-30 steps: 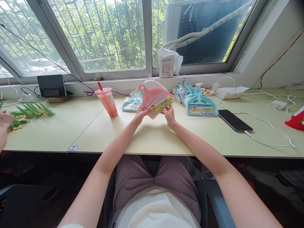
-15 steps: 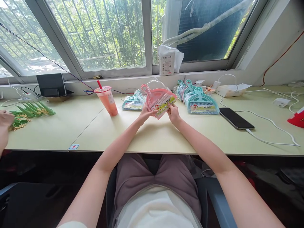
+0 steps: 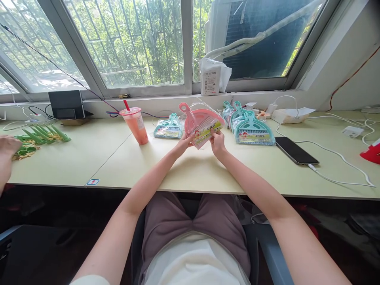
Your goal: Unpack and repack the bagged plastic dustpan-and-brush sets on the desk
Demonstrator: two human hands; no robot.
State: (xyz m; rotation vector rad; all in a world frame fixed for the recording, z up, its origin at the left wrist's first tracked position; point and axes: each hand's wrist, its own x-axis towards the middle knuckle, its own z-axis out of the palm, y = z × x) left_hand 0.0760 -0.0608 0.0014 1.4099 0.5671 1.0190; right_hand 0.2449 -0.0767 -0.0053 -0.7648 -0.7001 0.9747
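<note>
A pink dustpan and brush set (image 3: 202,120) in clear plastic, with a yellow label across it, is tilted above the desk between my two hands. My left hand (image 3: 185,144) grips its lower left corner. On its lower right edge, by the label, the fingers of my right hand (image 3: 218,141) are closed. Behind it to the left lies one wrapped teal dustpan set (image 3: 168,127). Several more wrapped teal sets (image 3: 255,128) rest in an overlapping row to the right, one showing pink.
A cup of red drink (image 3: 135,126) with a straw stands left. Another person's hand (image 3: 8,148) is beside green plastic pieces (image 3: 44,134) at far left. A phone (image 3: 296,150) on a white cable lies right. A tablet (image 3: 67,105) and a tissue pack (image 3: 210,80) are at the back.
The view has shifted slightly. Both hands still hold the pink dustpan set in nearly the same pose; little else differs.
</note>
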